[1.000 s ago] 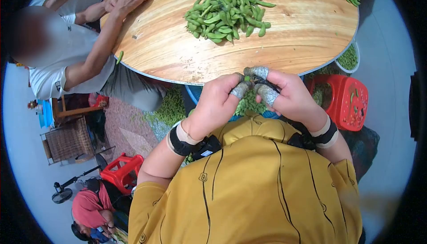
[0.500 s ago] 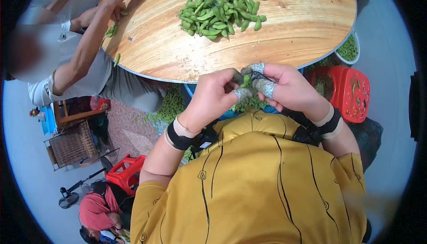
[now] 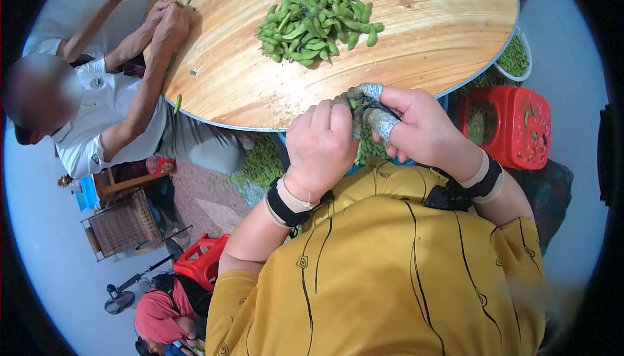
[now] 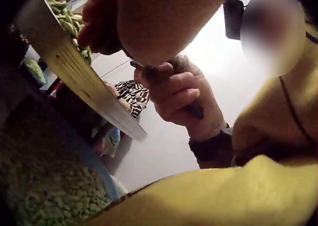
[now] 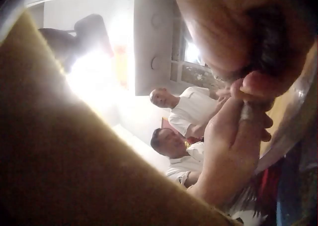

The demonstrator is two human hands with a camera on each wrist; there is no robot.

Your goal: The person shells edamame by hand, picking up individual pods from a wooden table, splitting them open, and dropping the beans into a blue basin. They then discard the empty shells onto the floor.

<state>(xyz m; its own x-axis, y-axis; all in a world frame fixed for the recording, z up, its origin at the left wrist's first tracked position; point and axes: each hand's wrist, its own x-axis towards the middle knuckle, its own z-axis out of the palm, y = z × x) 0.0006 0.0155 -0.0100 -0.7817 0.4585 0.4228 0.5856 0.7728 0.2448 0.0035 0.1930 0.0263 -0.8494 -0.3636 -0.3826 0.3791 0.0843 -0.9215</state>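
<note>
In the head view my left hand (image 3: 320, 141) and right hand (image 3: 419, 125) meet just off the table's near edge, fingers curled and tips together. Between the fingertips shows a bit of a green soybean pod (image 3: 353, 104), mostly hidden by the fingers that pinch it. Silvery tape wraps the right thumb (image 3: 381, 124) and forefinger; the fingertips are darkly stained. Below the hands, a blue tub (image 4: 107, 179) holds shelled green beans (image 4: 59, 196). A heap of soybean pods (image 3: 318, 25) lies on the wooden table (image 3: 403, 50) beyond the hands.
Loose pods lie near the heap and along the table's left rim. A red stool (image 3: 530, 128) and a white bowl of beans (image 3: 515, 57) stand at the right. A person in a white shirt (image 3: 123, 102) sits at the left; another person in red (image 3: 159, 317) is behind.
My left hand has turned so its knuckles face up and its thumb is now hidden; the green pod shows less. The seated person's hands have shifted along the table's left edge.
</note>
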